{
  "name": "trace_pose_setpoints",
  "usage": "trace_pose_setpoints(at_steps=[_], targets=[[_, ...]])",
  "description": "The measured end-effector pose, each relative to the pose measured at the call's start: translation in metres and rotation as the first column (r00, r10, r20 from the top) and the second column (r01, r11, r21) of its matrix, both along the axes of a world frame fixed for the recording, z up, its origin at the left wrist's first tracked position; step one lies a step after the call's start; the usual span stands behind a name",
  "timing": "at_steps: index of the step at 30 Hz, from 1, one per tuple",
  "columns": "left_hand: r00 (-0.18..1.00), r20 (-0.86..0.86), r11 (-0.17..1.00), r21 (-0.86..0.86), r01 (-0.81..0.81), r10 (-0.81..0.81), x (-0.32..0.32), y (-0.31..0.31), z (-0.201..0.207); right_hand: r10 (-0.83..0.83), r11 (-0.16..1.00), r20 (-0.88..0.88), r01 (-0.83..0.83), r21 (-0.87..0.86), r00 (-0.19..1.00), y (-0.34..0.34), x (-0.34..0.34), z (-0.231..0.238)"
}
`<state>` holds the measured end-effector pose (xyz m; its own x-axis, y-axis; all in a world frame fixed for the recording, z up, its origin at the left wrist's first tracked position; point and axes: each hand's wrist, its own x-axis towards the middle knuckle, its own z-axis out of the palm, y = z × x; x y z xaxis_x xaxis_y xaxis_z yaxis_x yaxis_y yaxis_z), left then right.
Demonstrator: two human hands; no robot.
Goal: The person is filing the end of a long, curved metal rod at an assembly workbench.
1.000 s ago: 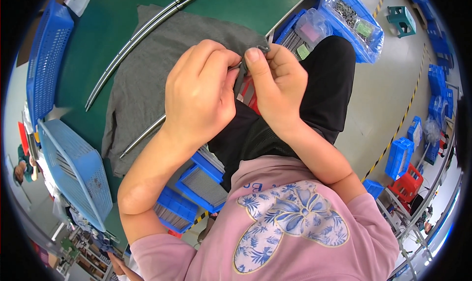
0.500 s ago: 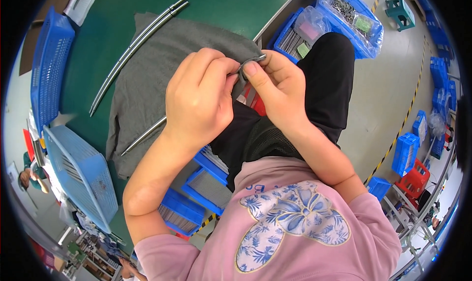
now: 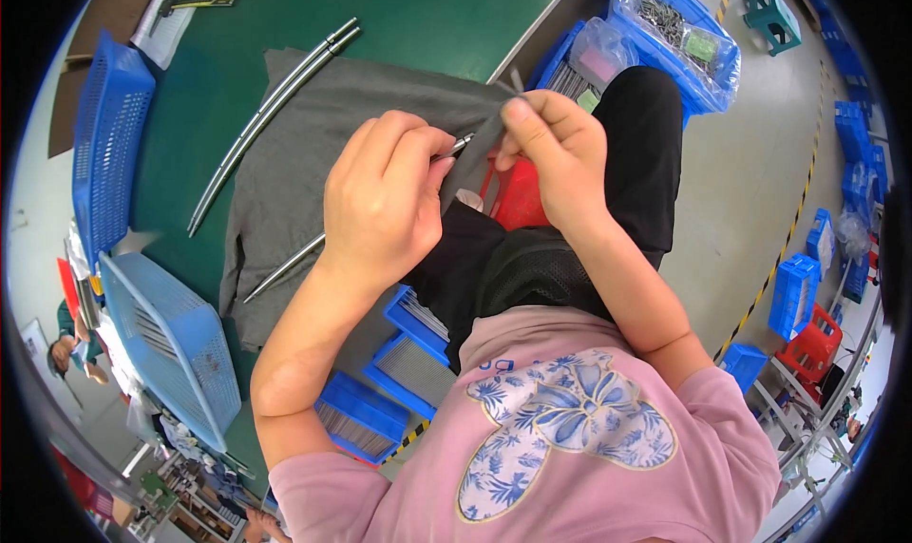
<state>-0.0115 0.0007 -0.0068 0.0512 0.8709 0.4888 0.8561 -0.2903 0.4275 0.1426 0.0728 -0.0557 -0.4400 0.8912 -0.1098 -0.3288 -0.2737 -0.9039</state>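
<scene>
My left hand [image 3: 385, 196] is closed around a slim shiny metal rod [image 3: 285, 269]. One end of the rod sticks out past my fingertips; the other slants down-left under my wrist. Just to the right, my right hand [image 3: 562, 153] pinches the edge of a dark grey cloth [image 3: 380, 89] between thumb and fingers. A bit of that cloth stands up above my fingers, and a gap separates it from the rod's tip. Beyond my left hand, two slightly curved metal rods [image 3: 275, 115] lie side by side, partly on the spread cloth.
The green table [image 3: 418, 20] carries a blue perforated basket [image 3: 112, 144] and a light blue basket [image 3: 171, 339] on the left. Blue bins of metal parts [image 3: 679, 44] stand at the upper right. More blue bins [image 3: 361, 415] sit below my left arm. A red stool [image 3: 522, 196] shows beside my leg.
My hands have moved apart. The right hand has shifted slightly right with the cloth's edge, and the rod's tip, earlier wrapped in cloth between both hands, now shows bare.
</scene>
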Motion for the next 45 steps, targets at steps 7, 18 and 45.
trace_pose_setpoints(at_steps=[7, 18, 45], targets=[[0.983, -0.125, 0.977, 0.183, -0.112, 0.136, -0.012, -0.013, 0.07, -0.172, 0.98, 0.065, 0.164, 0.11, 0.983, -0.002, 0.017, -0.011], [0.473, 0.877, 0.703, 0.282, -0.653, 0.087, -0.066, -0.07, 0.109, 0.106, 0.967, -0.04, -0.093, 0.237, 0.994, -0.025, -0.009, 0.01], [0.98, -0.046, 0.974, -0.115, -0.197, 0.193, 0.01, -0.006, 0.024, -0.089, 0.817, 0.192, -0.038, 0.576, 0.977, 0.015, 0.038, 0.011]])
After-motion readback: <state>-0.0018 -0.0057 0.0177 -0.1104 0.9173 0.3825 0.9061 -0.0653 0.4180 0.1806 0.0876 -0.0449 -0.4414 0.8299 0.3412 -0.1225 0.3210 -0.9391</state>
